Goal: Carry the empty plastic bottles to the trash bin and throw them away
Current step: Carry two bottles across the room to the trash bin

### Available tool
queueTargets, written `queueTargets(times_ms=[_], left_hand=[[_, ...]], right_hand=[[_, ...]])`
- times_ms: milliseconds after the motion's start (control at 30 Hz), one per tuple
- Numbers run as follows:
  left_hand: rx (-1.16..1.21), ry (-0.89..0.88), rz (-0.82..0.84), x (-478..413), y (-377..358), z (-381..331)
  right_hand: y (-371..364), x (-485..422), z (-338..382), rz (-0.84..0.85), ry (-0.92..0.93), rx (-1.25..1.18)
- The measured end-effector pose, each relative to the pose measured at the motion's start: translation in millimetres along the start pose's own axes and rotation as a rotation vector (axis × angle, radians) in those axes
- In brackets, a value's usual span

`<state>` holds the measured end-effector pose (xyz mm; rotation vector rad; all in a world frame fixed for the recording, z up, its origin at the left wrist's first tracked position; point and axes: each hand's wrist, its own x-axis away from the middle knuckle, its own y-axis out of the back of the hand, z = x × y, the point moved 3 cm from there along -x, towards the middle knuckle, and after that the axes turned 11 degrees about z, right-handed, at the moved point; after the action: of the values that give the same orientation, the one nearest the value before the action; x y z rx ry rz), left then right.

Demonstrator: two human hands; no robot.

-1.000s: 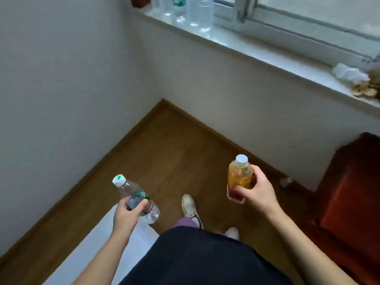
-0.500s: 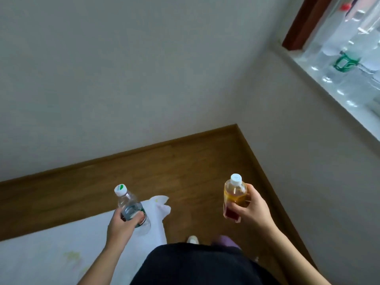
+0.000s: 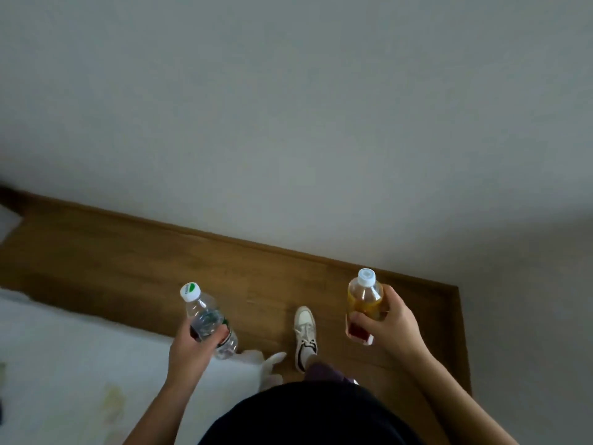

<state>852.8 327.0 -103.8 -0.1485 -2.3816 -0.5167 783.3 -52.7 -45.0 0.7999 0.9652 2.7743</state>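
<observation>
My left hand (image 3: 192, 350) grips a clear plastic bottle (image 3: 205, 316) with a white and green cap and a green label, tilted to the upper left. My right hand (image 3: 390, 326) holds a second bottle (image 3: 364, 297), upright, with a white cap, a yellow-orange band and a red bottom label. Both bottles hang above the floor in front of my body. No trash bin is in view.
A grey wall (image 3: 288, 107) fills the upper half, with a wooden skirting along its base. Brown wood floor (image 3: 128, 261) runs left. A white sheet or mattress (image 3: 64, 364) lies at lower left. My white shoe (image 3: 305, 335) steps forward. A room corner (image 3: 459, 290) is at right.
The view has swung left: the window sill with its bottles has left the frame and the room corner has slid to the right. Both hands keep their bottles. One shoe has stepped forward.
</observation>
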Motion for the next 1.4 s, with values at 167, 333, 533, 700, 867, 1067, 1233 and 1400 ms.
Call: queueTargets(times_ms=[167, 333, 533, 700, 867, 1067, 1233, 1400], left_hand=[[0.122, 0.071, -0.166, -22.0, 30.4, -25.0], [0.279, 0.125, -0.397, -17.4, 62.2, -31.5], [0.394, 0.209, -0.56, -17.3, 94.3, -21.9], [0.42, 0.255, -0.601, -50.8, 138.5, -28.2], [0.427, 0.24, -0.631, -101.2, 207.3, -33.2], [0.422, 0.206, -0.705, -128.9, 292.8, -48.9], [0.503, 0.255, -0.764, -149.1, 351.3, -29.0], [0.621, 0.358, -0.887, -170.3, 402.1, -5.6]], right_hand=[[2.4, -127.2, 93.8, 0.22, 0.141, 0.056], [-29.7, -204.4, 195.1, 0.416, 0.347, 0.124], [-88.4, -250.0, 282.3, 0.575, 0.485, 0.15], [-129.2, -295.6, 322.6, 0.645, 0.454, 0.226], [-161.4, -339.3, 363.5, 0.635, 0.431, 0.297], [-210.2, -368.1, 442.2, 0.631, 0.419, 0.333], [-284.4, -397.0, 521.7, 0.736, 0.472, 0.394], [-386.8, -419.6, 619.3, 0.871, 0.578, 0.413]])
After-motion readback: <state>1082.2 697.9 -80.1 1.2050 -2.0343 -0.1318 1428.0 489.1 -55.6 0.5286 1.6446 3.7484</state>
